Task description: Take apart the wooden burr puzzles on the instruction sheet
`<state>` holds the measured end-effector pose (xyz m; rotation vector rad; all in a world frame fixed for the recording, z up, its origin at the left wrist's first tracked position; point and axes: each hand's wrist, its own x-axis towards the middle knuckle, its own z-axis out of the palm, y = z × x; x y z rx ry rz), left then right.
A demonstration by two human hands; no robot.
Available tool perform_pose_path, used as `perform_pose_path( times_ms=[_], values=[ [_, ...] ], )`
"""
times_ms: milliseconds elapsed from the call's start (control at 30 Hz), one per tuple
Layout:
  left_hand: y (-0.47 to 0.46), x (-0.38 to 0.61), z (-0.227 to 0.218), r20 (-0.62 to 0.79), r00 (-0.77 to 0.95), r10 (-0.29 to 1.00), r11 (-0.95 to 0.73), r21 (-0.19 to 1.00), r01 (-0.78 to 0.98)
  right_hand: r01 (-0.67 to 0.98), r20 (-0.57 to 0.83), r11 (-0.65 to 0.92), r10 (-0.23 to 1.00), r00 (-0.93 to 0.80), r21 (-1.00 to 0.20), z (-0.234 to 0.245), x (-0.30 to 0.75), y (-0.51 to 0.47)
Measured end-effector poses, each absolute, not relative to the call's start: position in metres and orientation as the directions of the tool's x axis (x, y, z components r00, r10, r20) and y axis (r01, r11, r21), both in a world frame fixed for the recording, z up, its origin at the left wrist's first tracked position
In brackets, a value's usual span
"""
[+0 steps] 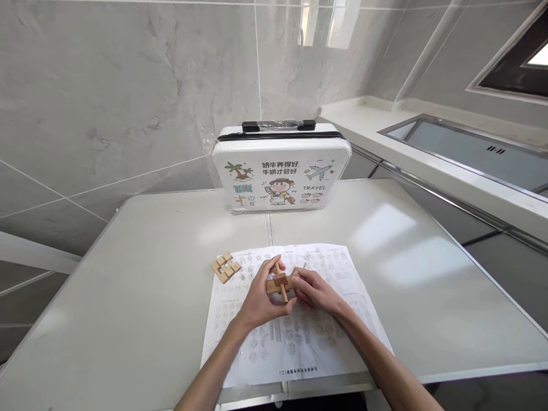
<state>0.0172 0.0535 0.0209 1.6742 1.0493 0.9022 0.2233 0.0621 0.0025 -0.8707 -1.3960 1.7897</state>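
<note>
Between my two hands is a wooden interlocking puzzle (280, 281), made of light and darker pieces with a round rod running through it. My left hand (263, 294) curls round its left side, with the thumb near the rod's lower end and fingers at the upper end. On the right, my right hand (314, 290) pinches the end of a flat piece. Its lower fingers are partly hidden. Under both hands lies a white sheet (342, 337) printed with small puzzle diagrams. A flat group of notched wooden pieces (225, 267) rests at the sheet's upper left corner.
A white carry case (282, 171) with cartoon prints, wrapped in clear plastic, stands at the back of the pale table (149, 297) against the tiled wall. To the right is a white counter (449, 154) with a sink (471, 151).
</note>
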Motion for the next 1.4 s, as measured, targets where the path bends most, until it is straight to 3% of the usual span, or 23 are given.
perform_pose_path(
  times_ms=[333,733,1100,1400],
  values=[
    [0.0556,0.0146,0.0123,0.175,0.307,0.936,-0.277,0.903,0.330,-0.028,-0.131,-0.162,0.879,-0.459,-0.986,-0.0032,0.2182,0.0591],
    [0.0574,0.0137,0.0184,0.189,0.384,0.904,-0.316,0.900,0.301,0.010,-0.149,-0.163,0.873,-0.464,-0.987,0.0022,0.2194,0.0582],
    [0.0526,0.0186,0.0208,0.234,0.304,0.923,-0.349,0.843,0.409,-0.118,-0.111,-0.174,0.903,-0.415,-0.978,-0.0027,0.2143,0.0577],
    [0.0539,0.0170,0.0200,0.193,0.361,0.912,-0.315,0.895,0.316,-0.161,-0.151,-0.261,0.856,-0.495,-0.952,-0.0014,0.2179,0.0588]
  ],
)
